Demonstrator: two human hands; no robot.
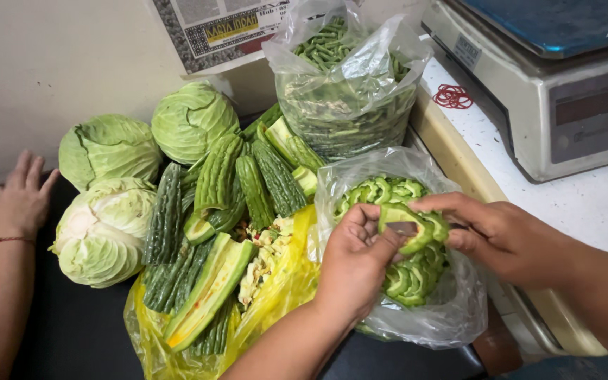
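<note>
Both hands work over the clear plastic bag (416, 309) of sliced bitter gourd, which serves as the landmark here. The left hand (353, 257) and the right hand (501, 232) both grip a curved bitter gourd slice (413, 225) above the bag's mouth, a small blade (402, 228) lying between them (which hand holds it, I cannot tell). Left of the bag whole bitter gourds (248, 183) lie on a yellow bag (283, 281); beyond these, three cabbages (107, 225). Behind stands a bag of green beans (346, 91); right, a weighing scale (550, 84). Another person's hand (22, 197) rests far left.
</note>
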